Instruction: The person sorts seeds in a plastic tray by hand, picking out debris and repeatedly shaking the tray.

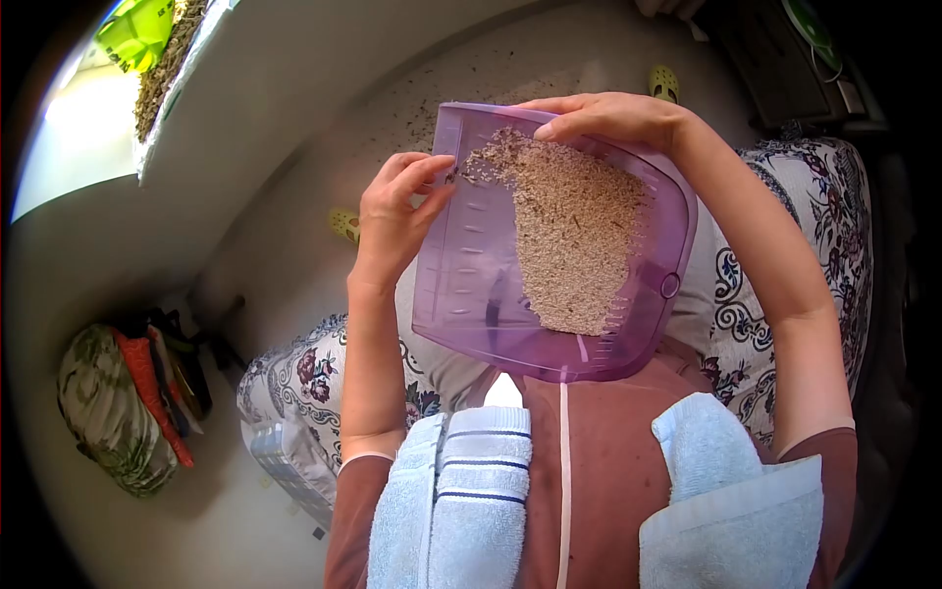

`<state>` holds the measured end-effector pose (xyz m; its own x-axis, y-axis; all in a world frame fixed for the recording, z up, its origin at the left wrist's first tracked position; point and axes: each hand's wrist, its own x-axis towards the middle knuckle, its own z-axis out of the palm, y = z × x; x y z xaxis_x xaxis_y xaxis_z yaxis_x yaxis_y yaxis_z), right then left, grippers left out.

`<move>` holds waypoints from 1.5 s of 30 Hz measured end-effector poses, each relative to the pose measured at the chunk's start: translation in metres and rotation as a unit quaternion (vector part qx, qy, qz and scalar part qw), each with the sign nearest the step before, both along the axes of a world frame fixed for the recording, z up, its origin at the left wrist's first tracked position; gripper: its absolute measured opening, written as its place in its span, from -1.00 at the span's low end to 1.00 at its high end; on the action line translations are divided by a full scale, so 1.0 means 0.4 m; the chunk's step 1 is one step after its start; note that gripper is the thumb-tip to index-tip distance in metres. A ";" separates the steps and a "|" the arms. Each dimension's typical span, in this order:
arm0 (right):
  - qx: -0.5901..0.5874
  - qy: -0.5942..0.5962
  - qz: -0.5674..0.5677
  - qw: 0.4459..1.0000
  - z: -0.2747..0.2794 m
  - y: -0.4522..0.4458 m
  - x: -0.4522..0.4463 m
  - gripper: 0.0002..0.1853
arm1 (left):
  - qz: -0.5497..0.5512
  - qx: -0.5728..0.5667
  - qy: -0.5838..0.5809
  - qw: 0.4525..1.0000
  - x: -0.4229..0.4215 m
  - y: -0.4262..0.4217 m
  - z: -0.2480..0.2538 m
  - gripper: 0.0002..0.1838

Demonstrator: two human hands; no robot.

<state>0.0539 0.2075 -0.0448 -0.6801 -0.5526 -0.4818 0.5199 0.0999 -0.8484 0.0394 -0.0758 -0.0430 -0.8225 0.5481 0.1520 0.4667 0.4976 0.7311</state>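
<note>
A translucent purple plastic tray rests tilted over my lap, against my body. Pale small seeds or grains cover its middle and right part, with darker bits strewn at the upper left of the heap. My right hand grips the tray's far edge, thumb over the rim and fingers mostly hidden behind it. At the tray's left edge, my left hand has its thumb and fingers drawn together in a pinch beside the dark bits. What lies between those fingertips is too small to make out.
Dark debris is scattered on the floor beyond the tray. Yellow-green clogs stand there. Patterned fabric covers the seat. Bags are at the left. A ledge at upper left bears a green bag and brown material.
</note>
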 end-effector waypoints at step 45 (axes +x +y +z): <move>-0.029 -0.015 -0.002 0.999 0.007 0.006 0.007 -0.33 | 0.007 -0.083 0.123 0.989 0.020 0.039 -0.009 -0.90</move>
<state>0.0566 0.2098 -0.0419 -0.6681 -0.5781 -0.4685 0.5448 0.0488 -0.8371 0.0473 -0.0602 -0.0464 -0.7799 0.5707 0.2569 0.6119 0.6090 0.5046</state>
